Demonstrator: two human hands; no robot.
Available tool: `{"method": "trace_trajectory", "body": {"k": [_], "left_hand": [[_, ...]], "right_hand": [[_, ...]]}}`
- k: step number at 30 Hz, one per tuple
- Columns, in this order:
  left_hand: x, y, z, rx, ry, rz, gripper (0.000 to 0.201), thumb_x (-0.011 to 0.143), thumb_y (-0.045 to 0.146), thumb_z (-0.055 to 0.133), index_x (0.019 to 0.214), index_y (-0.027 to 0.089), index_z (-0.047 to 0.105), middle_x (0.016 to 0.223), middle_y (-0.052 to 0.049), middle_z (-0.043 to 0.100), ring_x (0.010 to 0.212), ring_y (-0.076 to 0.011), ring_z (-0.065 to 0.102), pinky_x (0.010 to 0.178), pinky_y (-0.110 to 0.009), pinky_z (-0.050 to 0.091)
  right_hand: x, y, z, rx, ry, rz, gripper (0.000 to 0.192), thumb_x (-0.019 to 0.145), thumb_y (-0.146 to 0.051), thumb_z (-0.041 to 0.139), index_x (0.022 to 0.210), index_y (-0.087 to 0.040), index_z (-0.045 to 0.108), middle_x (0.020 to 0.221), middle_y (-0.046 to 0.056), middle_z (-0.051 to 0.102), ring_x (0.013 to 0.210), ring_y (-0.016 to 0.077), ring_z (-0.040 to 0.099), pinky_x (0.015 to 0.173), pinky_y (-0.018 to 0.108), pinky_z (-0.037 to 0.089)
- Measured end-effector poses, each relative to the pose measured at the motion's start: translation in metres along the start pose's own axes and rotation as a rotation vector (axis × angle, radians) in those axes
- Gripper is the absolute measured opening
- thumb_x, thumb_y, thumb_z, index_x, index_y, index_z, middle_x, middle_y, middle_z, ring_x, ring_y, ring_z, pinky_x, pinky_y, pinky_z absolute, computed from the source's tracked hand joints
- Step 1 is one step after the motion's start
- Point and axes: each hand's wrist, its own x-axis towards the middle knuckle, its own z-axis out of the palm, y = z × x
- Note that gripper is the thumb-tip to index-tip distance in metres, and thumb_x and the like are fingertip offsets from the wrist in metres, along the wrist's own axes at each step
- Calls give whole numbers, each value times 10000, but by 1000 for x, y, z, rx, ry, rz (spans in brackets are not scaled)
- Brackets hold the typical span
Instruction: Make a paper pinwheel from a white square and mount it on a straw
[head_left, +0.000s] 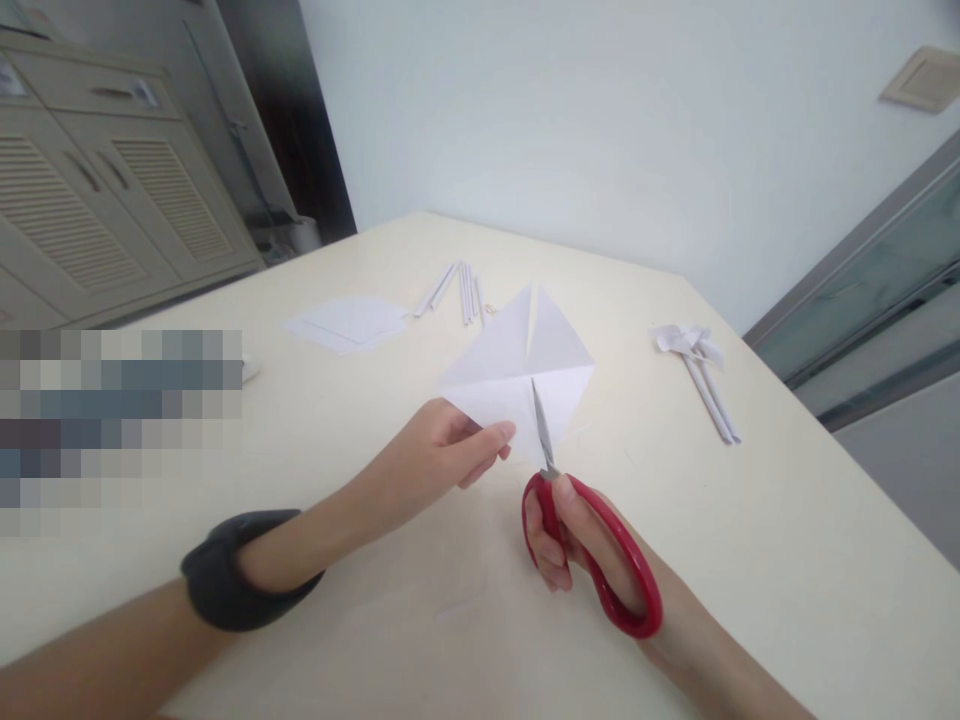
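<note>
Your left hand (442, 445) pinches the near-left corner of the white paper square (517, 370), thumb on top, holding it lifted just above the cream table (787, 520), while your right hand (570, 545) is clenched through the red handles of the scissors (592, 560), whose blades point away from you and bite into the sheet's near edge just right of your pinch. Beyond the pinch lie a flat stack of paper (349, 322) and some rolled paper sticks (457, 290); well right of the scissors rests a paper pinwheel (701, 365)
</note>
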Motion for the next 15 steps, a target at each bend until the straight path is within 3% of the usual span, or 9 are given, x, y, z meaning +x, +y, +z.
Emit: {"method": "trace_trajectory", "body": {"k": [15], "left_hand": [[0, 3, 0, -4, -9, 12, 502, 883, 399, 426, 445, 187, 304, 466, 46, 315, 519, -100, 412, 637, -217, 397]], "right_hand": [[2, -1, -1, 16, -20, 31, 443, 863, -602, 413, 692, -193, 411, 605, -39, 393, 528, 104, 386, 549, 257, 323]]}}
